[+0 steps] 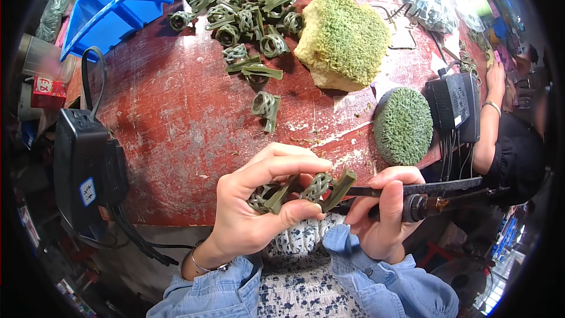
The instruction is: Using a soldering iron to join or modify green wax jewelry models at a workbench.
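My left hand point(253, 206) is closed on two openwork green wax rings point(318, 188), each with a flat stub, pinched between thumb and fingers above my lap. In my right hand point(385, 212) is a thin, flat black file point(441, 186), its end reaching left to the stub of one ring. Below the file, a dark rod-shaped tool with a round collar point(416, 208) lies against the right hand; whether the hand grips it I cannot tell. Many similar green wax rings point(273, 44) are heaped on the far part of the worn red tabletop point(176, 123), one lying nearer alone.
A yellow-green sponge block point(347, 38) and a round green scouring pad point(404, 126) sit right of the rings. Black boxes with cables point(82, 165) point(450, 103) stand at both sides. A blue bin point(118, 15) is far left. Another person's arm point(491, 118) rests at right.
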`<control>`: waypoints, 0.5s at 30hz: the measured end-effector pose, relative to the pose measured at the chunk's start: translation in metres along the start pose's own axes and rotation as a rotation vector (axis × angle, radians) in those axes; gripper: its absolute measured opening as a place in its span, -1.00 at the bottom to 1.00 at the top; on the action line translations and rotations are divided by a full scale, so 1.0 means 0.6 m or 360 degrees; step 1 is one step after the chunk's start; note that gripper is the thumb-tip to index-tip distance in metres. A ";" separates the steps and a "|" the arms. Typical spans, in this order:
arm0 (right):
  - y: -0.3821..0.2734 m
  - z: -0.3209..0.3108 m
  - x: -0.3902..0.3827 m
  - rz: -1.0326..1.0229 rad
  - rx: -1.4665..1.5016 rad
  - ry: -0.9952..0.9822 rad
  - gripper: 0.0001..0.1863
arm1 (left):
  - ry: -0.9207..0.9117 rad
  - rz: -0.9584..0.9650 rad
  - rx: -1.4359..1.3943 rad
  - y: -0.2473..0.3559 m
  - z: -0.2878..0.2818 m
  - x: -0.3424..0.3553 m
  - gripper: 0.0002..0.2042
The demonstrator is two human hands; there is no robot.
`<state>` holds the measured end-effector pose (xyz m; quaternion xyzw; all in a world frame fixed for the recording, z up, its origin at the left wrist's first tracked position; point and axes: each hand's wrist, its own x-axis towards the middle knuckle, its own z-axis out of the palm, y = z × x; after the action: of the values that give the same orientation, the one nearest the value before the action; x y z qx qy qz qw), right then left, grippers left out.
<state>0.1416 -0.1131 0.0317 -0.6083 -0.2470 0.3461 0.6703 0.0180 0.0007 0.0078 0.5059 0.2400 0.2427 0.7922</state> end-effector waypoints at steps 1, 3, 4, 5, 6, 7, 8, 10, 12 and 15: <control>0.002 0.000 -0.001 -0.0047 0.0000 0.0017 -0.80 | 0.0004 0.0002 0.0000 -0.002 -0.002 0.000 -0.66; 0.007 0.001 -0.002 -0.0074 -0.0013 0.0014 -0.80 | -0.0053 0.0103 0.0071 -0.006 -0.004 0.003 -0.66; 0.008 0.001 -0.003 -0.0101 -0.0028 0.0015 -0.80 | -0.0055 0.0104 0.0070 -0.006 -0.004 0.003 -0.66; 0.006 0.000 -0.004 -0.0103 -0.0029 0.0016 -0.80 | -0.0054 0.0106 0.0094 -0.005 -0.003 0.003 -0.66; 0.003 -0.003 -0.004 -0.0073 -0.0060 -0.0023 -0.80 | -0.0050 0.0108 0.0120 -0.005 -0.003 0.002 -0.66; 0.002 -0.004 -0.004 -0.0044 -0.0090 -0.0062 -0.80 | -0.0050 0.0108 0.0120 -0.004 -0.003 0.003 -0.66; 0.002 -0.006 -0.003 -0.0044 -0.0091 -0.0061 -0.80 | -0.0054 0.0101 0.0123 -0.003 -0.003 0.003 -0.67; 0.004 -0.007 -0.002 -0.0036 0.0010 -0.0078 -0.79 | -0.0055 0.0097 0.0127 -0.002 -0.004 0.003 -0.67; 0.008 -0.005 -0.003 -0.0067 0.0008 -0.0026 -0.79 | -0.0065 0.0111 0.0130 -0.002 -0.004 0.004 -0.67; 0.013 0.002 0.000 -0.0125 -0.0002 0.0044 -0.78 | -0.0065 0.0084 0.0087 -0.003 -0.003 0.004 -0.66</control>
<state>0.1394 -0.1123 0.0239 -0.6033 -0.2615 0.3109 0.6863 0.0187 0.0028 0.0054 0.5384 0.2170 0.2465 0.7761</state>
